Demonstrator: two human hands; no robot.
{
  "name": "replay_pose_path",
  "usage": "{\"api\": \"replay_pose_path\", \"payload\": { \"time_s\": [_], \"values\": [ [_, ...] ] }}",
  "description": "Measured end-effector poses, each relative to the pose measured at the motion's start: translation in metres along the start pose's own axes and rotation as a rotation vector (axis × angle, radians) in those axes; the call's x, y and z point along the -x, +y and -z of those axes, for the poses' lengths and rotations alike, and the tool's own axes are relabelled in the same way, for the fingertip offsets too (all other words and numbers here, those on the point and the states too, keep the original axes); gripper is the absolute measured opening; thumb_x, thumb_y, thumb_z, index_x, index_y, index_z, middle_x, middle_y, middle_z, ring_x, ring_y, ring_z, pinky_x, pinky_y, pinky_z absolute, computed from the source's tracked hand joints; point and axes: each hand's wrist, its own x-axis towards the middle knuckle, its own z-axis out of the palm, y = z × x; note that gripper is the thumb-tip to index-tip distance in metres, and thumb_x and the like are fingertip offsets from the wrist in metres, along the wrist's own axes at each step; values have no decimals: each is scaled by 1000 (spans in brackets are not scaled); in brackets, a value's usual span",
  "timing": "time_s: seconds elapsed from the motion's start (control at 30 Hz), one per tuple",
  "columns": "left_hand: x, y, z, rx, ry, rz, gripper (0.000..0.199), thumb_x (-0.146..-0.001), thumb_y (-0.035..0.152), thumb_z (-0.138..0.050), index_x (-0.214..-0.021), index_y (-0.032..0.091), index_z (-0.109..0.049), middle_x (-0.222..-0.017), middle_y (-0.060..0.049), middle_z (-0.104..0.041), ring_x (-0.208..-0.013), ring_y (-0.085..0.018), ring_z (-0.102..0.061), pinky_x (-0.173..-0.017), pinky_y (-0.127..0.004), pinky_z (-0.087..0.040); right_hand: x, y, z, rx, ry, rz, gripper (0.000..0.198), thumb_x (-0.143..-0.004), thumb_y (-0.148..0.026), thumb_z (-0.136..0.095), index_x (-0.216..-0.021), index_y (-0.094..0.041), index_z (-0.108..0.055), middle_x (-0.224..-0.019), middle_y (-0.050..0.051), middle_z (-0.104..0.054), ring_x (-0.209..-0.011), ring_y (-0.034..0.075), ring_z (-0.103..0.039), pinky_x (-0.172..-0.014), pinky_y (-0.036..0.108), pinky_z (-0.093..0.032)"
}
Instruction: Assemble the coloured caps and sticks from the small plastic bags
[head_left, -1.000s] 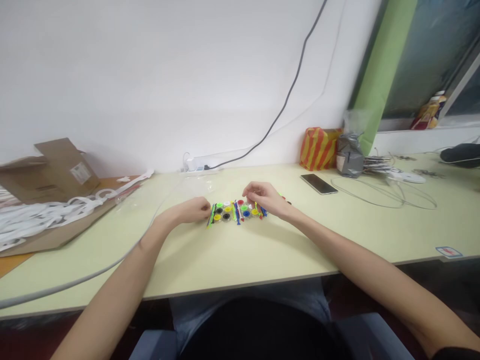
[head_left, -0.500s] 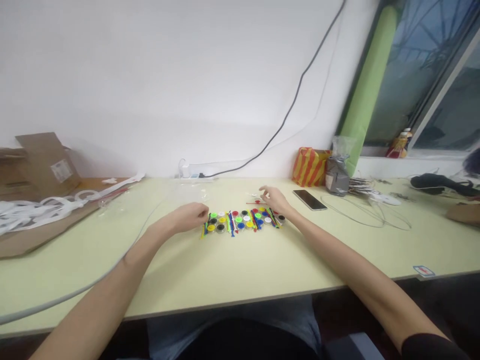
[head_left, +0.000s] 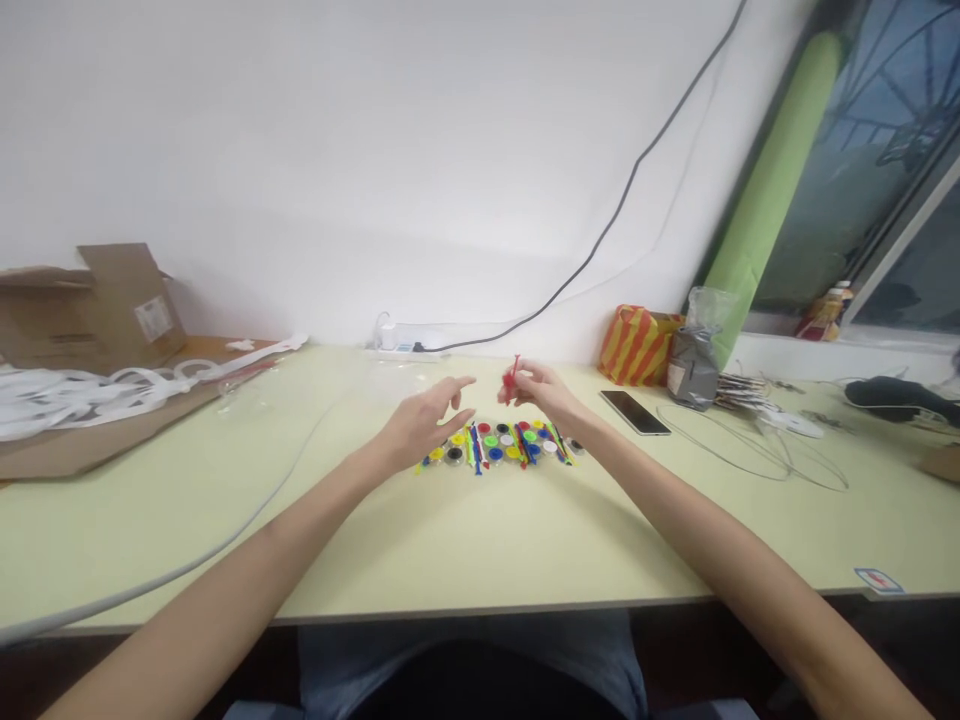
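My right hand (head_left: 546, 392) pinches a small red plastic stick (head_left: 515, 378), raised above the table, with a wider part near its middle. My left hand (head_left: 429, 420) is over the left end of a row of small round discs (head_left: 496, 453), its thumb and forefinger stretched apart and nothing between them. The discs are yellow, black, green, blue, red and white, in clear round cases. Bundles of thin coloured plastic sticks (head_left: 475, 449) lie across the row at intervals. My left hand hides part of the row's left end.
A phone (head_left: 634, 412) lies right of my right hand. Behind it stand a red-and-yellow striped bag (head_left: 637, 345) and a grey bag (head_left: 693, 368). White strips (head_left: 90, 395) and a cardboard box (head_left: 127, 310) are at the left. A grey cable (head_left: 187, 565) crosses the table's left side.
My right hand has lifted the red stick off the table and brought it left. My left hand has risen from the row's left end and its fingers have opened. The view has shifted slightly.
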Motion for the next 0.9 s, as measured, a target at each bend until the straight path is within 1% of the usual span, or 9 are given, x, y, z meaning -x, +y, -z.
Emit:
{"api": "replay_pose_path", "payload": {
  "time_s": [0.07,0.13,0.33,0.4,0.47,0.57,0.63,0.8,0.9],
  "values": [
    [0,5,-3,54,47,-60,49,-99,47,-46,-143,25,-47,-101,-3,-60,-78,-15,-57,-72,-28,-46,15,-10,-20,-180,-106,-12,41,-89,-58,-62,-100,-19,-55,-81,5,-70,-74,17,-68,-68,27,-50],
    [0,10,-7,114,64,-121,40,-100,44,-47,-135,24,-54,-100,-3,-59,-79,-15,-56,-71,-28,-46,29,-16,-40,-280,-145,-25,40,-87,-56,-67,-98,-19,-55,-72,0,-65,-66,14,-63,-66,26,-49],
    [0,23,-12,224,82,-191,19,-103,32,-45,-102,20,-60,-95,-4,-59,-80,-15,-54,-74,-29,-46,52,-27,-67,-420,11,-100,47,-89,-51,-66,-118,-22,-43,-68,-1,-67,-61,16,-62,-62,28,-47],
    [-1,25,-12,236,75,-167,16,-101,33,-48,-101,20,-58,-98,-5,-59,-84,-16,-56,-76,-30,-47,56,-33,-65,-322,12,-52,38,-95,-53,-56,-115,-22,-44,-72,1,-69,-65,17,-65,-65,28,-47],
    [0,26,-12,264,26,-114,16,-100,35,-51,-104,20,-55,-99,-4,-61,-86,-17,-59,-77,-31,-48,58,-36,-62,-69,8,50,29,-100,-51,-47,-110,-23,-47,-75,2,-70,-68,18,-65,-68,28,-46],
    [2,27,-14,329,-88,-19,15,-98,34,-52,-105,21,-49,-95,-2,-65,-82,-16,-63,-73,-30,-48,59,-36,-56,401,34,188,13,-102,-34,-46,-105,-23,-51,-76,1,-67,-66,17,-60,-68,27,-40],
    [4,28,-16,329,-113,11,14,-95,31,-54,-100,21,-47,-92,-1,-65,-80,-16,-62,-72,-29,-47,58,-34,-52,569,9,230,9,-100,-24,-44,-105,-23,-53,-76,1,-66,-65,18,-57,-67,26,-38],
    [4,28,-16,247,-79,31,11,-90,27,-54,-99,20,-53,-81,2,-62,-66,-13,-53,-65,-26,-42,57,-32,-43,508,-177,340,14,-99,-23,-48,-112,-23,-54,-93,3,-70,-76,17,-61,-74,27,-43],
    [2,28,-14,222,-73,-11,8,-88,25,-56,-84,18,-55,-74,2,-60,-64,-12,-49,-62,-25,-40,58,-32,-43,401,-171,314,5,-98,-25,-52,-101,-23,-54,-87,1,-69,-74,16,-61,-72,26,-45]
  ]
}}
